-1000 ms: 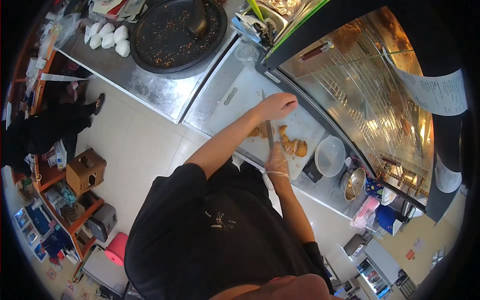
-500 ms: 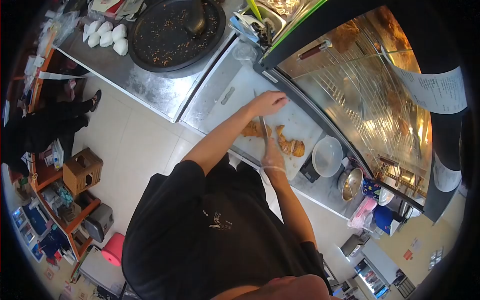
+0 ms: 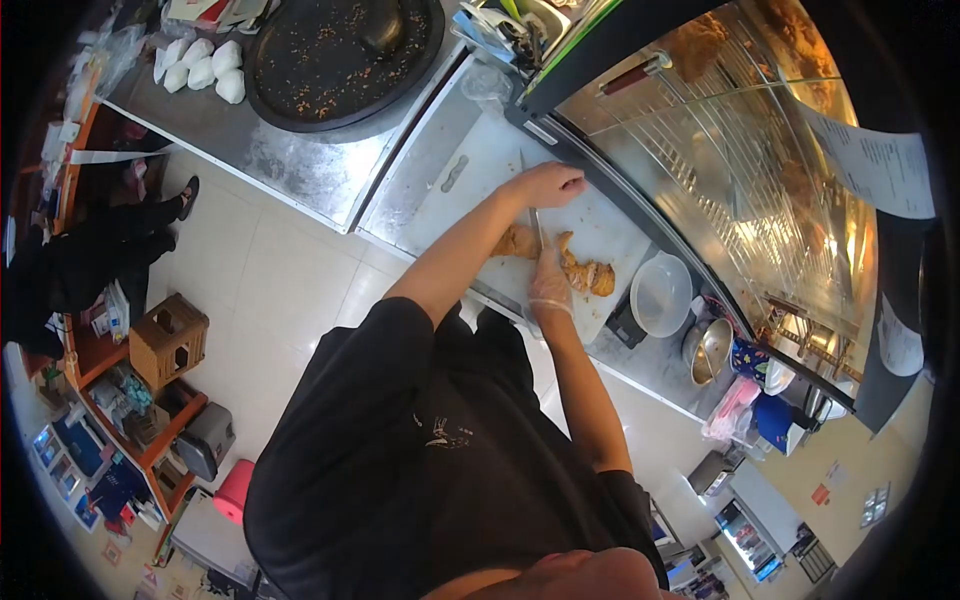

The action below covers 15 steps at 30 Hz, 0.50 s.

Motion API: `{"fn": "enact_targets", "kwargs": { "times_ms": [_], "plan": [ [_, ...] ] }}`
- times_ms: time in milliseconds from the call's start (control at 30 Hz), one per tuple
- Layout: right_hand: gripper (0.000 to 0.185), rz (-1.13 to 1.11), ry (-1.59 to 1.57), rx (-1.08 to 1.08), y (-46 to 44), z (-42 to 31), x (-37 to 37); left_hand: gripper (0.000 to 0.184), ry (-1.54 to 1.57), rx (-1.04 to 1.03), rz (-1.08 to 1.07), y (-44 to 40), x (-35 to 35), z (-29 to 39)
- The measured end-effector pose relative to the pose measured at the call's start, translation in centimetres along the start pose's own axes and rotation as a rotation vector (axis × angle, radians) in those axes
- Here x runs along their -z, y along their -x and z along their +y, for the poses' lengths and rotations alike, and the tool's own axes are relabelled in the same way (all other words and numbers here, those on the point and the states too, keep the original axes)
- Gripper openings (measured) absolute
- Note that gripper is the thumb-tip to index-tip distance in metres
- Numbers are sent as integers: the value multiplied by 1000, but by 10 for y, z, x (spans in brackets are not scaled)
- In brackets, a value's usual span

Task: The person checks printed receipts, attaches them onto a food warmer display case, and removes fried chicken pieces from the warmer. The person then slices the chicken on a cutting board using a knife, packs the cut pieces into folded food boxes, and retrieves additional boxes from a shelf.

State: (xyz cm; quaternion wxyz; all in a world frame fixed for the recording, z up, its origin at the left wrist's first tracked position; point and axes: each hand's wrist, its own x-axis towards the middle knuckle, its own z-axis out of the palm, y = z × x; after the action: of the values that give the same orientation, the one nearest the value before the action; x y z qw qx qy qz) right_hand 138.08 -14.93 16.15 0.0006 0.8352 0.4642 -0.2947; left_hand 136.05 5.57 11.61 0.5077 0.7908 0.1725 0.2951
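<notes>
Glass cabinet [image 3: 720, 180] is set right along the far edge of the cutting board [image 3: 490, 180], little room left there, more at the slotted left end. Right end's crowded by a clear tub [image 3: 660, 295]. Left hand [image 3: 548, 186] is balled, fingers curled; gloved right hand [image 3: 550, 285] has fingers wrapped tight. Near the front edge, browned meat [image 3: 515, 241] is being chopped, it seems, chunks [image 3: 597, 278] toward the right end. Knife [image 3: 536, 222] is gripped in the right, crossed by the left; another cut would probably need it lifted and shifted left.

Pale tiled floor [image 3: 280, 265] (faintly glossy) between a metal counter [image 3: 285, 165] and orange-brown shelves [image 3: 143, 462], a cream wall [image 3: 850, 480] farther off.
</notes>
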Motion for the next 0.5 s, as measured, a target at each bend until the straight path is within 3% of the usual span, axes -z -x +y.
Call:
{"fn": "enact_targets", "kwargs": {
  "times_ms": [33,100,133,200,500],
  "plan": [
    [47,-21,31,-1,-2,-5,8,27,-8,48,-58,1,5,3],
    [48,190,-22,198,6,-8,15,28,-29,159,-164,6,28,34],
    [49,287,-52,285,16,-8,15,28,-34,97,-111,9,36,47],
    [49,154,-148,212,34,-18,17,29,-37,-24,-9,17,48,67],
    [37,-5,-67,65,44,-49,-2,30,39,170,-51,53,55,51]
  ]
}}
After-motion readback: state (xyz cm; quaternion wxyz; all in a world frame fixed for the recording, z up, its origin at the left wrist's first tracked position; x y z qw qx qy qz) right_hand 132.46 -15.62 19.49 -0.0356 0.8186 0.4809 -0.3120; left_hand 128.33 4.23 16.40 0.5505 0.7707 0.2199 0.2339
